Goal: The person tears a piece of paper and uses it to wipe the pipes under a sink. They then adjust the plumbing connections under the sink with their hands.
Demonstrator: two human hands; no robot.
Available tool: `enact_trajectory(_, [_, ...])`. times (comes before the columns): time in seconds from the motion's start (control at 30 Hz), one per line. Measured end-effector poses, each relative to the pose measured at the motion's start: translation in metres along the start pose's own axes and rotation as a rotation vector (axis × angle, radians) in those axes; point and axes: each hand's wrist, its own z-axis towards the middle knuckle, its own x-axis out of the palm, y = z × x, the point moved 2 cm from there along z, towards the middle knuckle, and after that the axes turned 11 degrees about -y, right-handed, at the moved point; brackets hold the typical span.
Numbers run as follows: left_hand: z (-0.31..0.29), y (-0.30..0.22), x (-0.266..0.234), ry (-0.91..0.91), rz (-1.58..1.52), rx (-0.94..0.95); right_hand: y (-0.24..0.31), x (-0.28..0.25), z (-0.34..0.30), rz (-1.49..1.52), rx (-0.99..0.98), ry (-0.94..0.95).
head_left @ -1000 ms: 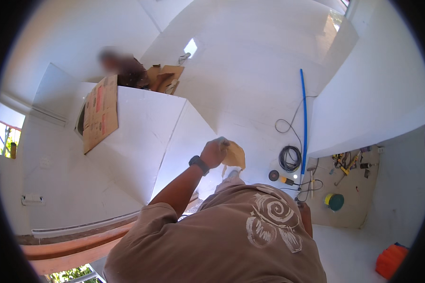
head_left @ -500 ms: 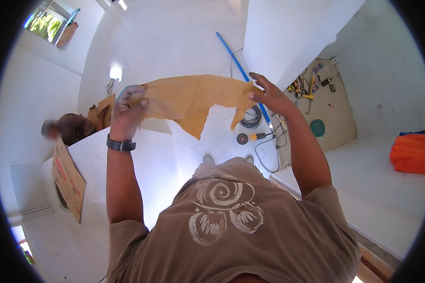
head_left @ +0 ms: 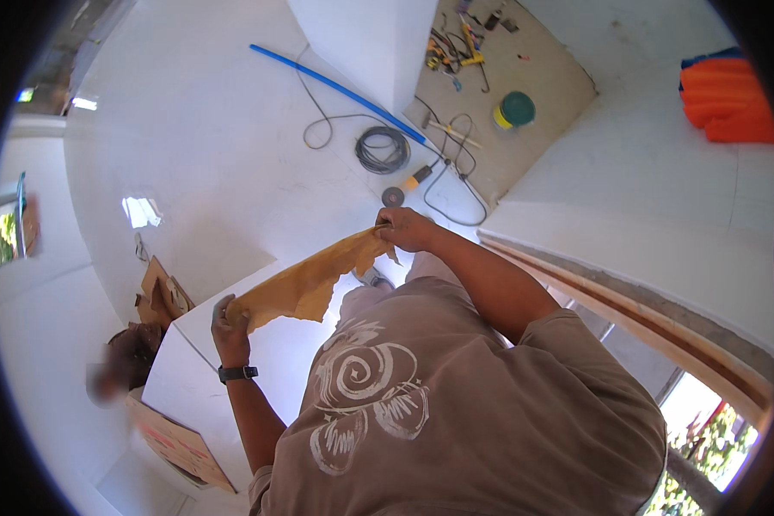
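Nearest to me I see the brown T-shirt [head_left: 456,404] with its pale spiral print filling the lower middle of the view. From it my left hand [head_left: 230,322], a dark watch [head_left: 237,373] on its wrist, reaches out to the left and is closed around one end of a torn sheet of brown paper [head_left: 314,279]. My right hand [head_left: 404,230] is further off and to the right, pinched tight on the other end, so the paper hangs stretched between the two hands, well apart, above the white floor [head_left: 215,146]. At the left, low down, another person's blurred head sits beside a flat piece of cardboard [head_left: 179,443]. Farther out on the floor lie a coiled dark cable [head_left: 382,150] and a long blue pipe [head_left: 335,93]. Beyond them a tan board [head_left: 533,95] carries scattered tools and a green-lidded tub [head_left: 516,109]. An orange bundle [head_left: 727,99] lies at the far right.
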Motion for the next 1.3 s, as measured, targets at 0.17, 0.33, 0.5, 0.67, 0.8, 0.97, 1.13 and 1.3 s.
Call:
enact_trajectory(0.17, [0.012, 0.009, 0.032, 0.111, 0.088, -0.090, -0.038, -0.011, -0.032, 0.099, 0.101, 0.023])
enact_trajectory(0.33, [0.027, -0.040, 0.061, 0.125, 0.070, -0.046, -0.041, -0.049, -0.027, 0.059, 0.098, -0.048])
enact_trajectory(0.5, [0.052, -0.047, 0.085, 0.136, 0.003, -0.036, -0.034, -0.093, 0.003, 0.101, 0.150, -0.119])
enact_trajectory(0.67, [0.104, -0.047, 0.115, 0.119, -0.215, -0.092, 0.003, -0.137, 0.030, -0.002, -0.053, -0.346])
enact_trajectory(0.8, [0.140, -0.094, 0.139, 0.195, -0.399, -0.034, 0.040, -0.201, 0.048, -0.001, -0.084, -0.457])
enact_trajectory(0.97, [0.158, -0.157, 0.189, 0.289, -0.368, 0.030, 0.047, -0.283, 0.067, -0.029, -0.133, -0.589])
enact_trajectory(1.13, [0.147, -0.203, 0.258, 0.294, -0.290, 0.114, -0.009, -0.347, 0.084, -0.189, -0.100, -0.594])
enact_trajectory(1.3, [0.127, -0.279, 0.401, 0.316, -0.120, 0.191, -0.119, -0.463, 0.118, -0.206, 0.050, -0.555])
